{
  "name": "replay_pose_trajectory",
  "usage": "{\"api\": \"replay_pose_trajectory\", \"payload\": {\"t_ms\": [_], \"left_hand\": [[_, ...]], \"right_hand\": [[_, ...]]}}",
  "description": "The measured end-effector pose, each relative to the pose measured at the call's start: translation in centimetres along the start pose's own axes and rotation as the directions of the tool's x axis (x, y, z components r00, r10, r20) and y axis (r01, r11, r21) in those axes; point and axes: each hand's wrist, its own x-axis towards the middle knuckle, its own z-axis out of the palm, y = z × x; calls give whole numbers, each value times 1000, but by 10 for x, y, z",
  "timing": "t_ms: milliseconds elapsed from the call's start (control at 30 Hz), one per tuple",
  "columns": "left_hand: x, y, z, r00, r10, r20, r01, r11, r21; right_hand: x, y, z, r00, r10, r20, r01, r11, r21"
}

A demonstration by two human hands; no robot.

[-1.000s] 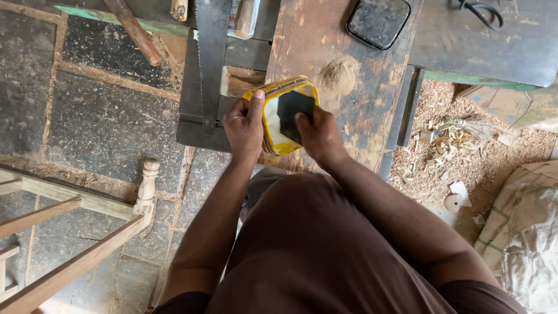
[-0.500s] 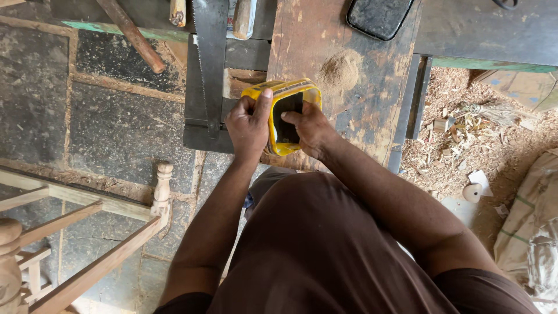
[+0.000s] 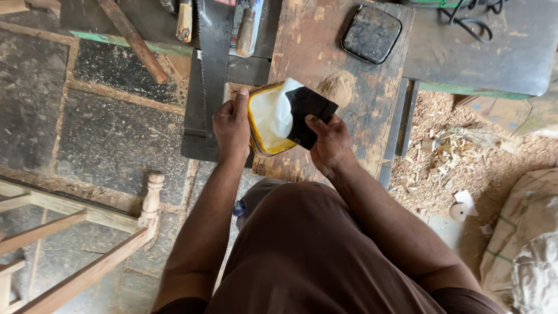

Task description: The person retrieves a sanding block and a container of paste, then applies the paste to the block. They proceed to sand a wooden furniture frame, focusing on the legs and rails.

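At frame centre above the worktop (image 3: pixel 325 52), the left hand (image 3: pixel 231 125) grips a yellow tub (image 3: pixel 263 119) of white paste, seemingly rigid, while right-hand fingers (image 3: pixel 318 127) pinch a thin black scraper (image 3: pixel 308 113), probably slippery.

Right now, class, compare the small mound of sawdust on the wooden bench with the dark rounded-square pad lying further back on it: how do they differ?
The mound of sawdust is pale tan, loose and heaped; the dark rounded-square pad is near black, flat and sharp-edged. The mound lies close to the person's right hand; the pad lies further away. Both rest untouched on the worn wooden bench.
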Motion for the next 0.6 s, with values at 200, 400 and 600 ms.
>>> {"api": "replay_pose_trajectory", "payload": {"t_ms": [200, 400, 600], "left_hand": [[2, -12, 1, 998, -56, -18, 54, 996, -69], [-2, -14, 1, 998, -55, -36, 51, 992, -111], [-6, -14, 3, 997, -61, -38, 55, 988, -142]], "right_hand": [[0, 5, 1, 971, -238, 29, 239, 969, -67], [3, -3, 12, 989, -147, 19, 149, 982, -115], [7, -5, 10, 992, 54, -115, -51, 998, 29]]}}
